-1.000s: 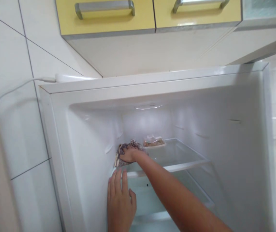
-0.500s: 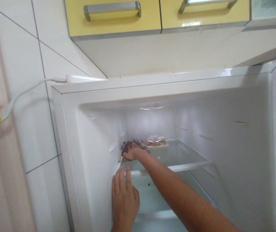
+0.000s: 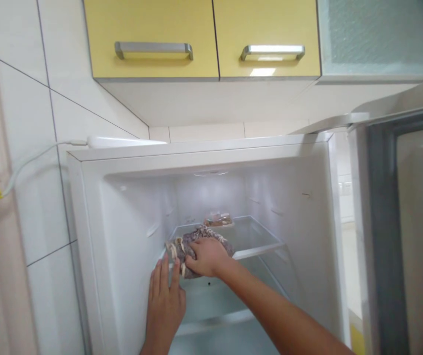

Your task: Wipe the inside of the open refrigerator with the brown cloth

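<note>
Inside an open white fridge [image 3: 204, 154], my right hand [image 3: 208, 256] is closed on a bunched grey-brown patterned cloth [image 3: 191, 268] with pale trim. The cloth lies over the front edge of the upper glass shelf [image 3: 259, 249], at its left side. My left hand [image 3: 165, 296] rests by the left inner wall at that shelf's front corner, fingers stretched out, its fingertips close to the cloth. Farther back on the same shelf sits a wrapped food tray [image 3: 218, 220]. The fingertips of my right hand are partly hidden by the cloth.
A lower glass shelf [image 3: 214, 323] lies beneath. The fridge door [image 3: 385, 227] stands open on the right. Yellow cupboards [image 3: 152, 24] with metal handles hang above. A white cable [image 3: 29, 162] runs along the tiled wall at left.
My right hand has drawn the cloth from the shelf's back left toward its front edge. My left hand stays by the left wall. The view has shifted, bringing the door into sight.
</note>
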`<state>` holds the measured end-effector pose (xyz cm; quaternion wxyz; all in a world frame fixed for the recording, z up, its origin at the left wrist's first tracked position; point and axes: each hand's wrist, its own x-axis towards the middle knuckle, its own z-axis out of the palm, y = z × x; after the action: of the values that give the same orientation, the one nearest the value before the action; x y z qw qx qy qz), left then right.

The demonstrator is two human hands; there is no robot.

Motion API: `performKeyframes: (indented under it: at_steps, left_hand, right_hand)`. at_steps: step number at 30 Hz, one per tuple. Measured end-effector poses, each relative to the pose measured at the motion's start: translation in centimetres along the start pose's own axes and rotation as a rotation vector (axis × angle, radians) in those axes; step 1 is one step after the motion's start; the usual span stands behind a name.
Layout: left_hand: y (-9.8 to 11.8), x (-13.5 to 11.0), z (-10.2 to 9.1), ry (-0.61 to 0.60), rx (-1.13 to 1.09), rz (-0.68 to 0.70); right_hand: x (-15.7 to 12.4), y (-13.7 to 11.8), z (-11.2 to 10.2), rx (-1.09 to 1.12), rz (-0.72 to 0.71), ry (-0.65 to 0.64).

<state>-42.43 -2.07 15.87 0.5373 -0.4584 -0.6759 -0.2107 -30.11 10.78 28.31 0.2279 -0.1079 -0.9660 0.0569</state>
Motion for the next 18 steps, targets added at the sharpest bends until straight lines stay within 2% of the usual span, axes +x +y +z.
performKeyframes:
  at_steps: [3,7,11,14,18]
  left_hand:
    - [0.0,0.2,-0.1,-0.014,0.0,-0.012]
    - [0.2,0.4,-0.4,-0.025,-0.005,-0.015]
    - [0.4,0.5,-0.8,-0.035,-0.023,-0.03]
    - [0.8,0.7,-1.1,-0.043,-0.065,-0.068]
    - [1.4,0.8,-1.1,-0.013,-0.114,-0.125]
  right_hand:
    - [-3.0,2.2,-0.9,-0.013,0.084,0.069]
    - [-6.5,6.4,-2.3,-0.051,0.275,0.154]
    - [-8.7,9.4,-3.3,-0.09,0.416,0.243]
    - [-9.1,9.7,-3.0,-0.132,0.471,0.278]
    - [-8.9,7.2,-1.3,-0.157,0.42,0.264]
